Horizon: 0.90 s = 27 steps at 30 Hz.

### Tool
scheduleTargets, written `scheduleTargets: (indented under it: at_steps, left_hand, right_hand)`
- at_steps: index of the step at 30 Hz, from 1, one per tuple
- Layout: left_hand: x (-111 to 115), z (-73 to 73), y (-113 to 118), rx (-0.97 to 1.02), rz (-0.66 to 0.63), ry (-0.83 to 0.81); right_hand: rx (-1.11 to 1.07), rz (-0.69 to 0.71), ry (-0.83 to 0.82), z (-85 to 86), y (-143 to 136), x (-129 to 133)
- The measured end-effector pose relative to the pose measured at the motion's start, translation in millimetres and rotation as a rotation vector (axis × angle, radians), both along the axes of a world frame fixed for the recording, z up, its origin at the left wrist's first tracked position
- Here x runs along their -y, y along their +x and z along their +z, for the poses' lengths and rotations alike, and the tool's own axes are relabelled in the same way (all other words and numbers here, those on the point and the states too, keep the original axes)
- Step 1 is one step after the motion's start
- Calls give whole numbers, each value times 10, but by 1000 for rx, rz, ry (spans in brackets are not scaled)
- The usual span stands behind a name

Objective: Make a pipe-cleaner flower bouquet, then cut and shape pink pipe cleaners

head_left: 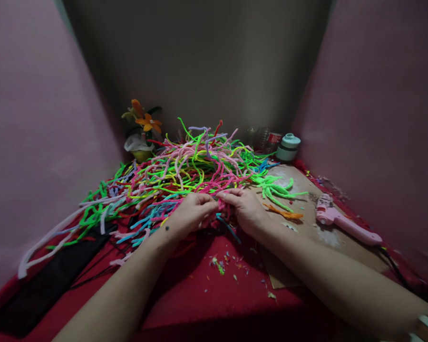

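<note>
Both hands meet at the near edge of a big heap of coloured pipe cleaners [196, 161]. Between them is a dark pink pipe cleaner piece [224, 207], partly covered by fingers. My left hand [194, 211] pinches its left side with thumb and forefinger. From the right, my right hand [244, 209] pinches the same piece, fingers bent over it. A short blue pipe cleaner [230, 229] pokes out just below the hands. The exact shape of the pink piece is hard to make out.
A pink glue gun [345, 223] lies on a cardboard sheet [328, 237] at right, near green pipe cleaners [276, 187] and an orange piece [283, 212]. Behind stand a mint-coloured container [288, 147] and orange flowers [149, 122]. Fluff scraps [219, 266] dot the red cloth [199, 304].
</note>
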<state>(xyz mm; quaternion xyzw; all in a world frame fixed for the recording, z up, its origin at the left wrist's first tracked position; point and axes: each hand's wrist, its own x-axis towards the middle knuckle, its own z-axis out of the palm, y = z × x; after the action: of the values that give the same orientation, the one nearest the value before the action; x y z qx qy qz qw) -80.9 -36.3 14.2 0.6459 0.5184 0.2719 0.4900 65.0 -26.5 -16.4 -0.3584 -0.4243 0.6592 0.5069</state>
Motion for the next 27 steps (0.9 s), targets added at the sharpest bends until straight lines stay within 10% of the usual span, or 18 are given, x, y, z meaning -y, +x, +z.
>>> scheduleTargets:
  at_steps: [19,27]
  left_hand:
    - [-47,58,-157,49,-203,511]
    - [16,110,-132,103,-150,229]
  right_hand:
    - [-128,-6,-37,-3,8,-28]
    - [-16,-20,11,2,-1,39]
